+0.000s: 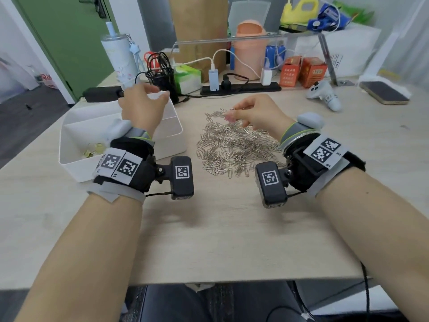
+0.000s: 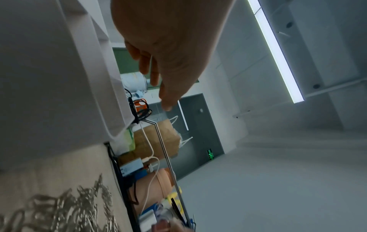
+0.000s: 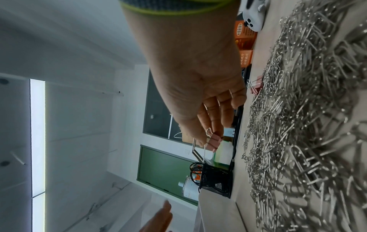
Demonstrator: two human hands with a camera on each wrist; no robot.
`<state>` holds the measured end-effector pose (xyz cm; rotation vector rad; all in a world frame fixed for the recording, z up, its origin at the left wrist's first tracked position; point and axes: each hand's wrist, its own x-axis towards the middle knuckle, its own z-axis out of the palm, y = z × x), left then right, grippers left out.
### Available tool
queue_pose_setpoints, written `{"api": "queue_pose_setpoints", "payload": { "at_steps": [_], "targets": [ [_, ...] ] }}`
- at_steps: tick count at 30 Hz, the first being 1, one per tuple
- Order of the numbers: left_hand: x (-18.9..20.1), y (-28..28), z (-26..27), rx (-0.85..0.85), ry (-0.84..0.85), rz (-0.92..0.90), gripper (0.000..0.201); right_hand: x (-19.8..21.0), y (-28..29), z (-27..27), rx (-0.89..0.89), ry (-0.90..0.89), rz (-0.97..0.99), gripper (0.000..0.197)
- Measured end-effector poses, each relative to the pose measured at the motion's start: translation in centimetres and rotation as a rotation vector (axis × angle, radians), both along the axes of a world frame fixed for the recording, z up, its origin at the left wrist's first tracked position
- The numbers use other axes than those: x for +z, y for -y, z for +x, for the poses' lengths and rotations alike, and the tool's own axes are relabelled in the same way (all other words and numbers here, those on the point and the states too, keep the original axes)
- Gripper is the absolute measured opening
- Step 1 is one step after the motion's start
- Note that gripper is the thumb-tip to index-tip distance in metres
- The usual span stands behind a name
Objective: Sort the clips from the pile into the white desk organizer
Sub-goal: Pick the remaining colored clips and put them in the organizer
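One pale wooden desk (image 1: 209, 240) carries one white plastic desk organizer (image 1: 76, 163) at the left, split into compartments; how many cannot be told, since the left hand (image 1: 141, 105) hovers over it and covers part. That hand's fingers are loosely spread and hold nothing. A small cluster of gold clips (image 1: 92, 149) lies in the organizer's near compartment, too blurred to count. Right of the organizer spreads one pile of silver wire paper clips (image 1: 234, 147), far too many to count. The right hand (image 1: 255, 115), raised above the pile's far edge, pinches one pink binder clip (image 3: 213, 141) by its wire handle. A second pink binder clip (image 3: 257, 87) lies at the pile's far rim.
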<state>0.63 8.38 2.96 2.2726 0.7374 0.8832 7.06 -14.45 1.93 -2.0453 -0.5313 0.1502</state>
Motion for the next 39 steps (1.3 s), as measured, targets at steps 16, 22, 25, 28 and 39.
{"api": "queue_pose_setpoints", "payload": {
  "at_steps": [16,22,25,28,39],
  "targets": [
    [0.0,12.4,4.9,-0.772,-0.17,-0.137,0.048,1.2,2.5,2.9,-0.059,0.054,-0.01,0.02],
    [-0.8,12.6,7.2,-0.675,-0.133,-0.123,0.022,0.7,3.3,4.9,-0.151,0.009,0.008,0.039],
    [-1.5,12.3,8.0,-0.611,-0.074,-0.216,0.01,0.2,3.6,6.9,-0.282,-0.023,-0.008,0.043],
    [-2.1,12.5,8.5,-0.62,-0.074,-0.302,0.011,-0.4,3.7,8.0,-0.295,-0.089,-0.091,0.036],
    [-3.0,11.2,9.0,-0.566,-0.148,-0.258,0.015,-1.9,2.8,7.7,-0.158,-0.092,-0.168,0.017]
  ]
}}
